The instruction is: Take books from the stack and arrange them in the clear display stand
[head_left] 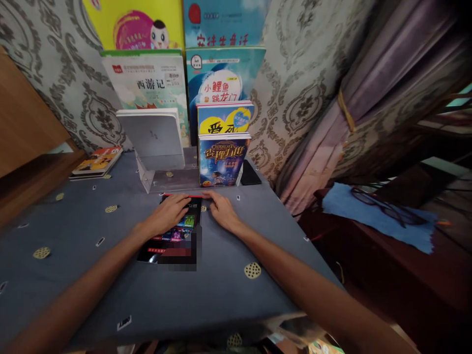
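A thin black book (177,233) with small colored pictures on its cover and a red edge at the far side lies flat on the cloth-covered table (228,295). My left hand (170,212) rests on its upper left part, fingers stretched out flat. At the book's far right corner is my right hand (222,210), its index finger reaching to the red edge and the other fingers loosely bent. Just beyond both hands stands a clear plastic book stand (165,182). It holds a white-grey book (153,135) on the left and a dark blue book (223,160) at the front right.
Behind, the stand's upper rows hold a yellow book (106,24) and several teal and white ones. A black phone (250,173) lies right of the stand. Small books (98,162) lie at the far left. Glasses (383,204) rest on a blue cloth (346,206) at right.
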A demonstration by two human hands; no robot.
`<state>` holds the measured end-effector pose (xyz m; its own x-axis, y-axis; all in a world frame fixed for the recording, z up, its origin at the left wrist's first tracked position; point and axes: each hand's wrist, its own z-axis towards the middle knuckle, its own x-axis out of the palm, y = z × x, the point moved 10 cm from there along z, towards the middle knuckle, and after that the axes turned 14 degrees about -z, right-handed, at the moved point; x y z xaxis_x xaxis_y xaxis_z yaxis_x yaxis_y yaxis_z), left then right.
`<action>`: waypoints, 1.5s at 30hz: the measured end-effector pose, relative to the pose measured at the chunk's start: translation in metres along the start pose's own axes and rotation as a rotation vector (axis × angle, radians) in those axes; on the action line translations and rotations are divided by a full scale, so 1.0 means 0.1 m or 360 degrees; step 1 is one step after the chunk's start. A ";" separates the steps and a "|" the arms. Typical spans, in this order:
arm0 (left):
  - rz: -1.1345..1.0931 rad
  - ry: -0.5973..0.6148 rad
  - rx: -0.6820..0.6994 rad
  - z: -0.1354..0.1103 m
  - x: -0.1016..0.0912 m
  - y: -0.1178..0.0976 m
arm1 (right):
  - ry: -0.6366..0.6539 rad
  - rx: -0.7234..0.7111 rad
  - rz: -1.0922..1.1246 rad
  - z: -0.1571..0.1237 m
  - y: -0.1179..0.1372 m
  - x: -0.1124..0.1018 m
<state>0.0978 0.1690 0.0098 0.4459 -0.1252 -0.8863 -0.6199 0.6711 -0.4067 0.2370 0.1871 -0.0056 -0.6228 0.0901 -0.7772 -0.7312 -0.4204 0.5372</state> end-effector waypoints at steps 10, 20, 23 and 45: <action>-0.0038 0.0096 0.0149 0.18 0.15 -0.27 | 0.0032 -0.0108 0.0024 -0.01 0.09 0.00; -0.0181 0.0491 0.0097 -0.53 0.11 -0.70 | 0.0112 -0.0103 -0.0158 -0.02 0.13 0.04; -0.0231 0.0525 0.0085 -0.79 0.07 -0.80 | 0.0101 -0.0129 -0.0156 -0.02 0.12 0.05; 0.0121 0.0426 0.0275 -0.91 -0.13 -0.95 | 0.0000 -0.0273 -0.0027 -0.06 0.31 -0.04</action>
<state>0.0918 0.0403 0.0391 0.2030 -0.2424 -0.9487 -0.5158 0.7971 -0.3140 0.2184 0.1684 0.0122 -0.6108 0.0984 -0.7857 -0.6833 -0.5669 0.4602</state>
